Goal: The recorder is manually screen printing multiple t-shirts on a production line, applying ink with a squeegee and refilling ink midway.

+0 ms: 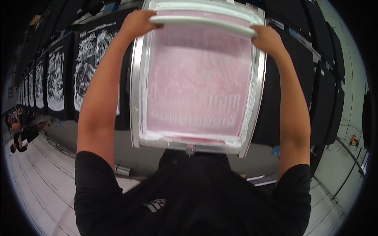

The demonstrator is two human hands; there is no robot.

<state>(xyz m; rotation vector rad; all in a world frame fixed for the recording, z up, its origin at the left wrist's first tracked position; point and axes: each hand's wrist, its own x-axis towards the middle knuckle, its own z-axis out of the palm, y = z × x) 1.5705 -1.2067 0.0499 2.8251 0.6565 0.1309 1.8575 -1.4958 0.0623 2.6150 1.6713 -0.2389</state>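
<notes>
Both ends of a long pale squeegee (pixel 202 23) are gripped, the left by my left hand (pixel 141 23) and the right by my right hand (pixel 264 38), fingers closed round it. The bar lies across the far end of a screen-printing frame (pixel 136 86) with silver sides and pink mesh (pixel 197 78). Faint pale lettering and artwork show through the mesh, and white ink smears line its edges and far end. What lies under the screen is hidden.
Left, a row of black shirts (pixel 55 78) with white prints recedes, with people (pixel 21 137) beyond. More black platens (pixel 295 78) stand right. A tiled floor (pixel 43 169) shows on both sides, with a yellow tool (pixel 353 139) at the right.
</notes>
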